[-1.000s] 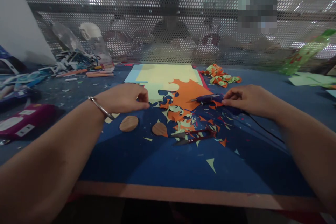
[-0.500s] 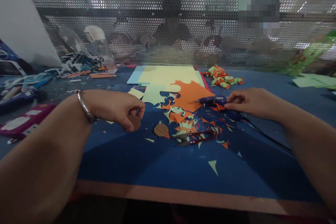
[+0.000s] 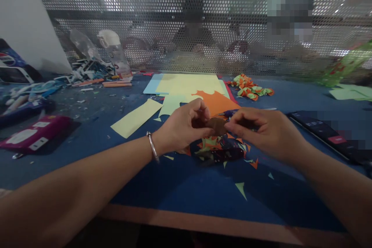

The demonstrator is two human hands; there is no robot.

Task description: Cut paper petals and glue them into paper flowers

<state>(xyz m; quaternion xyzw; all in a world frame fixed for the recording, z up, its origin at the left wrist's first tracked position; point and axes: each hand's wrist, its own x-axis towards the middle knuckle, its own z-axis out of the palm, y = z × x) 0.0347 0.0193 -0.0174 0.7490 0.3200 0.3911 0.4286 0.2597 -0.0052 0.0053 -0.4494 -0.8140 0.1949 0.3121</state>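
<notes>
A thin round brown wooden disc is pinched between my hands above the paper scraps. My left hand, with a bangle at the wrist, grips its left edge with thumb and fingers. At the opposite edge my right hand closes its thumb and fingertips on it. Just behind, a purple pen-like tool lies on the orange paper, partly covered by my right hand. Dark thread snips lie below the disc, somewhat blurred. Under my left hand a second wooden disc is mostly hidden.
A pale yellow paper strip and a magenta box lie to the left. Stacked paper sheets and orange-green paper pieces are toward the perforated metal panel. A phone lies right; a bottle stands at back left.
My left hand has brought the wooden disc rightward to the middle. My right hand has let go of the purple tool, moved left and taken the disc's other edge. The phone is now uncovered.
</notes>
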